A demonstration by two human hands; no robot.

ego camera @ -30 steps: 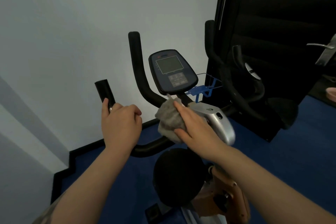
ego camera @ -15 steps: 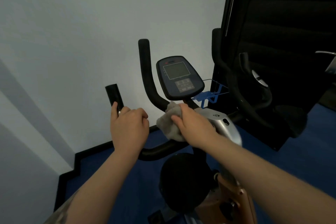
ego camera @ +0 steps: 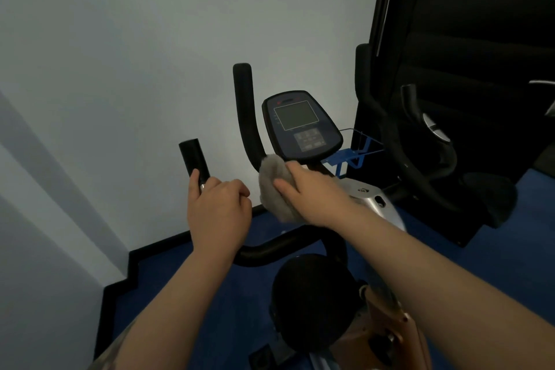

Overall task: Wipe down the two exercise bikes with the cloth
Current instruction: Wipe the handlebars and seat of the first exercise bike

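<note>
Right hand (ego camera: 312, 192) presses the cloth (ego camera: 274, 189) just below the console (ego camera: 301, 126), fingers wrapped over it; left hand (ego camera: 220, 207) clamps the handlebar (ego camera: 195, 161); a stray upward swipe could press buttons.

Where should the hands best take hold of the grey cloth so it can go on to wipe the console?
Probably the bunched middle of the grey cloth, from the seat side, as the right hand does now. It drapes over the handlebar's curve under the console, so its outer face is reachable.

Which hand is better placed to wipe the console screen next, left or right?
Probably the right hand: it holds the cloth just below the console. The left hand grips the handlebar and has no cloth.
</note>
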